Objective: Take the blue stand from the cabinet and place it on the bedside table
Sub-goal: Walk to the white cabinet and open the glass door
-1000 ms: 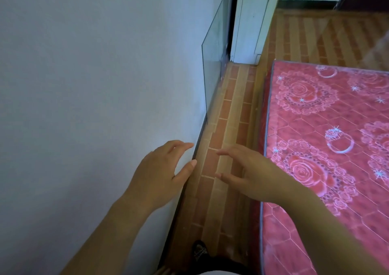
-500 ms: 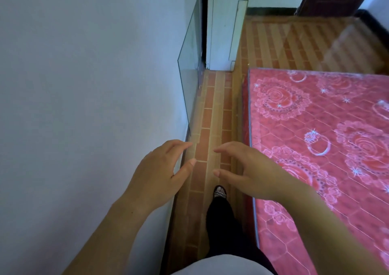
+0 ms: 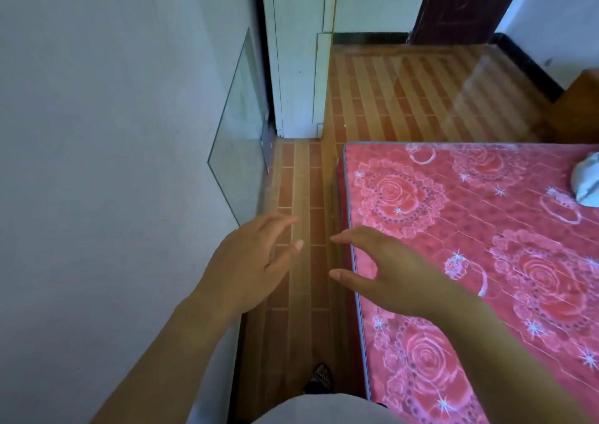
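hands: 2 (image 3: 249, 261) (image 3: 385, 274) | mattress (image 3: 486, 261): 1 | glass pane (image 3: 240, 138): 1 | doors, seemingly: 2 (image 3: 453, 5) (image 3: 295, 54)

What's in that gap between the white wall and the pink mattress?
In the head view, a narrow strip of brick-patterned floor runs between the wall and the mattress. A glass pane leans against the wall there, and a shoe shows at the bottom.

— From where is the scene viewed?
— From head height, angled forward and down; the left hand (image 3: 251, 263) and right hand (image 3: 387, 274) are seen close, the floor (image 3: 421, 93) beyond
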Motion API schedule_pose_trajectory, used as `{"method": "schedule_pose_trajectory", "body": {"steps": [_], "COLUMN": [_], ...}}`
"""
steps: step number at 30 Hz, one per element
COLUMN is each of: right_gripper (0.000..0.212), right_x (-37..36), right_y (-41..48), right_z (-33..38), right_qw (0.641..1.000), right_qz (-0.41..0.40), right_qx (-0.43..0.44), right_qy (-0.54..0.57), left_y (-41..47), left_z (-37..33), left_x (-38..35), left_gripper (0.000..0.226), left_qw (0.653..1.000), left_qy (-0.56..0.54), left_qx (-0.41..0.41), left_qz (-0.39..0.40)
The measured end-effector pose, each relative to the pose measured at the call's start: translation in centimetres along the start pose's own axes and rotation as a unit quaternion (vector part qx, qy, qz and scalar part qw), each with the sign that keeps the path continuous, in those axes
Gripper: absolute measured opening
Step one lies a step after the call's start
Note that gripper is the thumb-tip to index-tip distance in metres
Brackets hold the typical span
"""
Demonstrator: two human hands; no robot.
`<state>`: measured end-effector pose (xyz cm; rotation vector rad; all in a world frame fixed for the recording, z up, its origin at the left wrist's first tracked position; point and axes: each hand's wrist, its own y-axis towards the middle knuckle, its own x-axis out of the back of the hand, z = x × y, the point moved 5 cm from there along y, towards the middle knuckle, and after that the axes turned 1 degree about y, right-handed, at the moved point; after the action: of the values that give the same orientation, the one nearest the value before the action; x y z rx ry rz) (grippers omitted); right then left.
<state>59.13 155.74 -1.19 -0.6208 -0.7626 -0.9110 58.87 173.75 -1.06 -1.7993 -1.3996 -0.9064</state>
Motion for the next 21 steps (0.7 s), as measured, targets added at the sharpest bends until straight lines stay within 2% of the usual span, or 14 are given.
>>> {"method": "schedule_pose_trajectory", "body": {"steps": [5,12,17,21], "right_gripper": [0.053,0.053,0.053,0.054], "right_x": [3.6,6.8,10.7,14.6], "right_y": [6.6,17.9,28.3,34.7], "right_z": [-2.9,-6.0,-7.6,-9.3], "right_qw": [1.000,1.000,1.000,0.999], "right_qz": [-0.001,0.024,-0.001,-0.029], "right_qx": [-0.001,0.004,0.004,-0.018], "right_qy": [0.004,0.012,-0.017,-0.012], "left_y": [7.9,18.9,29.6,38.3], "left_z": [0.1,5.2,7.6,7.8], "left_x": [0.9,2.5,5.0,7.9], "left_gripper": [0.062,0.057,0.058,0.063], "left_qw": [1.000,0.999,0.999,0.998], "left_qy": [-0.001,-0.039,-0.032,-0.002], "left_qx": [-0.012,0.010,-0.011,-0.060], "left_qz": [0.000,-0.027,-0.010,0.014]}}
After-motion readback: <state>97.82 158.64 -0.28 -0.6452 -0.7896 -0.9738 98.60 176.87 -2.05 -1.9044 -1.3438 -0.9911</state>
